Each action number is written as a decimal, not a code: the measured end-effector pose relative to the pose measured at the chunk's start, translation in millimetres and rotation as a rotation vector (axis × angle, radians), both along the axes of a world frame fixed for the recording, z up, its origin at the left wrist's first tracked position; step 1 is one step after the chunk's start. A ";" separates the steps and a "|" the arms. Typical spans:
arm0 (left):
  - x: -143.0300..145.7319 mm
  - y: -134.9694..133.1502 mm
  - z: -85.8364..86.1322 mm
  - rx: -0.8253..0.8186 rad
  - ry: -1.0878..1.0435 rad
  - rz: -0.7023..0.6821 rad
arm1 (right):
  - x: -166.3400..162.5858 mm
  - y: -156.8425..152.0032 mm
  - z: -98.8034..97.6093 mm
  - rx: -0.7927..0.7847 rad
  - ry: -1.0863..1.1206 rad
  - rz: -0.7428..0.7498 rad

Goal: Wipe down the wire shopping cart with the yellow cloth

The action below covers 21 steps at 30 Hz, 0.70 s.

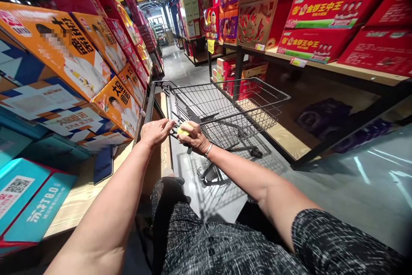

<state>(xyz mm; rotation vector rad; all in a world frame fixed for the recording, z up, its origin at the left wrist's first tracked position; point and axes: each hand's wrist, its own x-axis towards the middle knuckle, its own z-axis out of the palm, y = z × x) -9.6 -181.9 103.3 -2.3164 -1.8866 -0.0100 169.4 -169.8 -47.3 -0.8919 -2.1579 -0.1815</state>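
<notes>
A black wire shopping cart [225, 107] stands in a shop aisle right in front of me, its basket holding nothing that I can see. My left hand [156, 131] is closed over the cart's handle at the near end. Beside it, my right hand [194, 136] is closed round a small yellow-green thing [183, 130] at the handle; I cannot make out what it is. A thin bracelet sits on my right wrist.
On the left, a wooden shelf [80, 193] carries orange [64, 47], blue and teal gift boxes. A wooden shelf on the right [354, 71] holds red boxes [325, 13]. The glossy grey floor [180, 67] runs ahead between them to more stacked goods.
</notes>
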 end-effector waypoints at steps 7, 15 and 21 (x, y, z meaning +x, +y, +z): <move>-17.7 18.6 0.7 -0.036 -0.022 0.033 | 105.9 7.3 -50.0 -0.118 -0.097 -0.269; 1.9 19.6 -10.9 0.185 -0.032 -0.005 | 159.8 11.9 -7.0 0.012 0.099 -0.350; 58.0 16.6 -31.7 0.145 0.064 -0.281 | 103.2 49.9 43.5 -0.238 0.159 -0.172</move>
